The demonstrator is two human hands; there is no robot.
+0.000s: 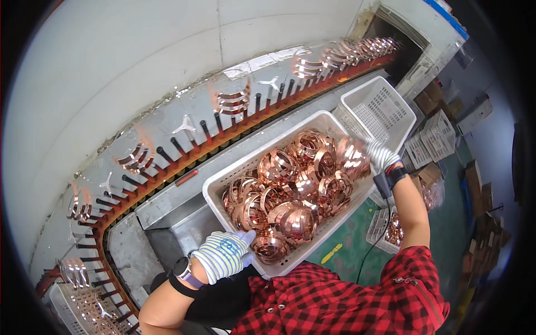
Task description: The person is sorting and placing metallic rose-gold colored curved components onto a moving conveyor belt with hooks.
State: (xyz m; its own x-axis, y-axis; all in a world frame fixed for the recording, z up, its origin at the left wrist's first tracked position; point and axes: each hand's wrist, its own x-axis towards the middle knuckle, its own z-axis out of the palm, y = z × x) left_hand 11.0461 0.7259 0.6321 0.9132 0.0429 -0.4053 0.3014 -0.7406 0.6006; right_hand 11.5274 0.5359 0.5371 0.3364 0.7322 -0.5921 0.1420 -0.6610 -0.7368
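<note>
A white plastic basket (329, 118) full of shiny copper-coloured metal band cages (279, 167) lies tilted in front of me. My left hand (226, 255), in a striped glove with lilac fingertips, grips the basket's near-left corner, its fingers against the rim. At the basket's right end my right hand (383, 156), also gloved and smeared by motion, closes on the side of a blurred copper band cage (353, 157). Its fingertips are partly hidden by that piece.
A curved conveyor (215, 146) with black-tipped pegs runs along the far side, carrying copper strips (231, 101) and white three-armed holders (185, 126). Another white basket (382, 106) stands at back right. A cable (365, 259) hangs from my right wrist; a basket of copper parts (393, 230) sits below.
</note>
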